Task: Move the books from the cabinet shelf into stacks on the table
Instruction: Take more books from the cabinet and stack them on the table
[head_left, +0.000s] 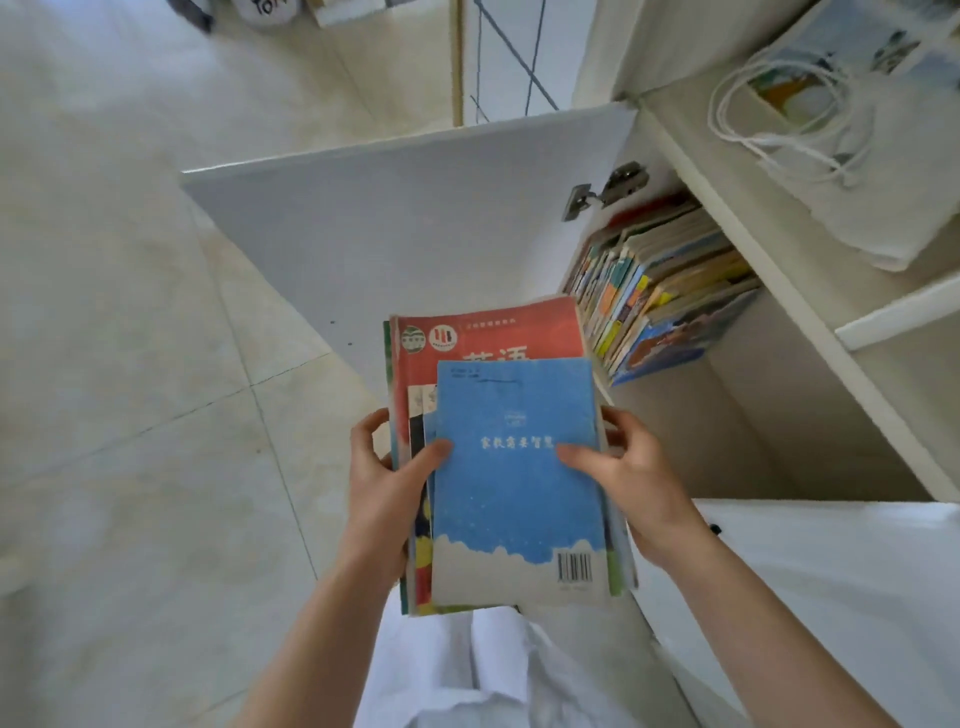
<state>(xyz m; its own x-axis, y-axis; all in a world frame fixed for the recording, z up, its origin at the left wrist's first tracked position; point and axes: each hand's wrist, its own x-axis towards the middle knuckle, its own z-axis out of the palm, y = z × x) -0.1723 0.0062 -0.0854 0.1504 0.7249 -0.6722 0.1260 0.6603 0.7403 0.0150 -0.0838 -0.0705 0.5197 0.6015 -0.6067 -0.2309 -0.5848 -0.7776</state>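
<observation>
Both hands grip a small stack of books (498, 457) held in the air at centre frame: the left hand (384, 488) clasps its left edge, the right hand (623, 478) its right edge, thumbs on the blue top cover. More books (660, 291) lie on the cabinet shelf (810, 332) at 2 o'clock.

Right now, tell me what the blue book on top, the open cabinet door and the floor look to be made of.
Blue book: paper with a matte card cover, worn and scuffed at its edges. Cabinet door: probably white laminated board, flat and smooth, with a metal hinge. Floor: likely glazed ceramic tile, pale, with thin grout lines.
</observation>
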